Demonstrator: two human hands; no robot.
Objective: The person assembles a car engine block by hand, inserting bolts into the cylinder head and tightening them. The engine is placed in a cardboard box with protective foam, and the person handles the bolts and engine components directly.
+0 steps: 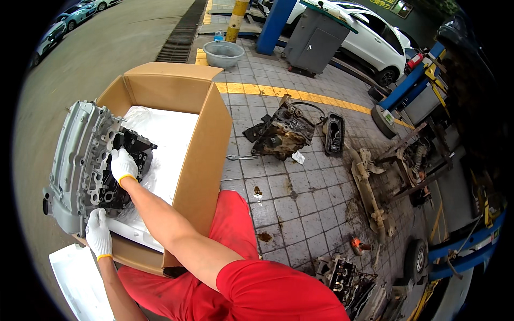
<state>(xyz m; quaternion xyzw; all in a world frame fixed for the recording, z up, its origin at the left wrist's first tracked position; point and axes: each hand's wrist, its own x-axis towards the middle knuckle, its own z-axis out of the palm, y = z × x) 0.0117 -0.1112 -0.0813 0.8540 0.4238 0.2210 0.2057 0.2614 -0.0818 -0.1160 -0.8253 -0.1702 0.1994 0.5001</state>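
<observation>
A car engine (pixel 88 155) with a silver-grey top and a black block lies tilted over the left side of an open cardboard box (pixel 201 152). White foam (pixel 174 125) and clear plastic wrap (pixel 140 119) show inside the box, beside the engine. My right hand (pixel 123 163), in a white knit glove with a yellow cuff, grips the black block near its middle; its fingertips are partly hidden. At the engine's near end, my gloved left hand (pixel 99 234) has its fingers bent around the lower edge.
A white foam piece (pixel 80 281) lies by my left forearm. Right of the box, a dirty old engine part (pixel 284 131), an oil pan (pixel 334 134) and pliers (pixel 242 157) rest on oil-spotted tiles. A grey basin (pixel 224 55) stands behind. More engine parts (pixel 342 278) lie near right.
</observation>
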